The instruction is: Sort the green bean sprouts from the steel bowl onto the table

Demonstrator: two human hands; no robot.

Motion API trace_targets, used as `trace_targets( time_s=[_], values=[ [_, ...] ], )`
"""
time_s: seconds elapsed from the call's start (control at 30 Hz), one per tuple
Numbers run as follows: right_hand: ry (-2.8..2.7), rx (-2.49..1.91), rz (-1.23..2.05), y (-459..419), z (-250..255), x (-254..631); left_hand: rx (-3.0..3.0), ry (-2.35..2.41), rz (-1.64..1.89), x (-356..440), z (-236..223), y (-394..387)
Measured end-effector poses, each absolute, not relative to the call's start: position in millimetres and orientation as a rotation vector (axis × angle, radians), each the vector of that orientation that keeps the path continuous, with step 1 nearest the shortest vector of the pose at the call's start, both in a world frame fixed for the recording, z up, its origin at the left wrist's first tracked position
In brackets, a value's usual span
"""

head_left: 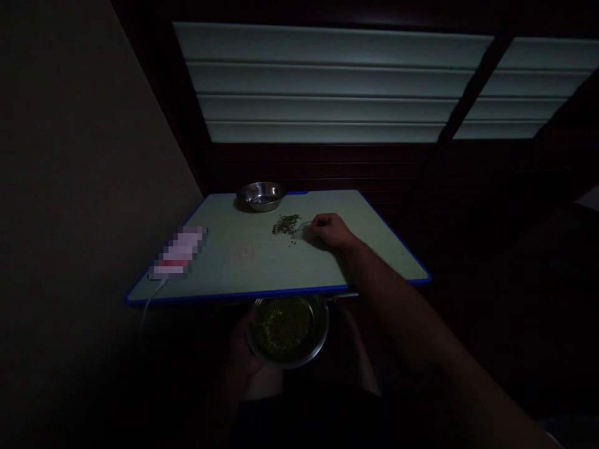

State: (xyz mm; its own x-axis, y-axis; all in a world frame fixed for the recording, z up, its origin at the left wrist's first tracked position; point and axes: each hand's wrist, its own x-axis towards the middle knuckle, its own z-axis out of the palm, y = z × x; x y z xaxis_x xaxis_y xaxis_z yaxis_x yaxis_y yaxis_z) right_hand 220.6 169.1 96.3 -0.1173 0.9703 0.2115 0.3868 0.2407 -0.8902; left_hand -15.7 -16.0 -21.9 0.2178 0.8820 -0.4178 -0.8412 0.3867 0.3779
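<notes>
My left hand grips the side of a metal bowl just below the table's near edge. Small green beans, like mung beans, lie inside it. Over the table, my right hand is closed with fingers pinched on a thin clear piece, whose kind I cannot make out. Its edge is beside a loose pile of dark, small beans on the tabletop. A few stray beans lie just in front of the pile.
A second metal bowl stands at the back of the pale, blue-edged table. A pale patch of small grains lies left of centre. A blurred phone-like device with a white cable rests at the left edge, near the wall.
</notes>
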Motion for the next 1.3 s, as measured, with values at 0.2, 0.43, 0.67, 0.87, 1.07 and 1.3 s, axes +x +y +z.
trace_targets(
  time_s=[0.2,0.43,0.67,0.87,1.07,1.3],
  values=[
    [-1.683,-1.250,0.900,167,98,219,0.074,0.637,1.203,-15,-22,-16],
    [-1.671,-1.196,0.869,171,95,219,0.035,0.693,1.223,-13,-15,-16],
    [-1.693,-1.192,0.913,169,97,218,0.038,0.703,1.224,-9,-11,-17],
    [-1.712,-1.159,0.858,171,95,218,0.048,0.664,1.212,-11,-9,-17],
    [-1.694,-1.205,0.912,169,97,218,0.060,0.648,1.222,-11,-12,-17],
    [-1.682,-1.179,0.856,169,98,218,0.056,0.643,1.219,-11,-13,-18]
  ],
)
